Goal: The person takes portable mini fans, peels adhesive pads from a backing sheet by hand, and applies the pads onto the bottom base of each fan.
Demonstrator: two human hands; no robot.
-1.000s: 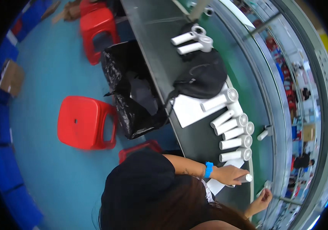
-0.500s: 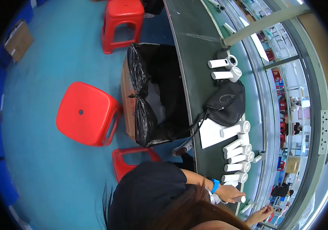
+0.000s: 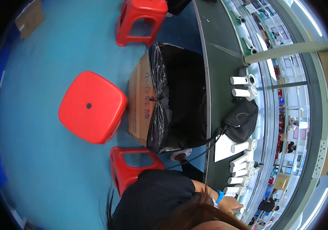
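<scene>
My left hand (image 3: 230, 204), with a blue band at the wrist, is closed at the table's right side near the lower edge. From its fingers pokes the rounded end of a white handheld fan (image 3: 240, 211); the rest of that fan is hidden. Just beyond the hand lies another white handheld fan (image 3: 235, 190), the nearest in a row of several with round grille heads. A further fan (image 3: 243, 146) rests partly over a white sheet (image 3: 223, 149). My right hand is out of the picture.
A black bag (image 3: 243, 120) with a strap lies on the dark green table (image 3: 221, 46), two more fans beyond it. Left of the table stand a cardboard box (image 3: 139, 103) lined with black plastic and red stools (image 3: 91, 105). A metal frame (image 3: 307, 96) borders the table's right.
The view has shifted, so the table and stools sit elsewhere in the picture. My right hand, visible before at the lower right, has left the view. My left hand still holds the fan.
</scene>
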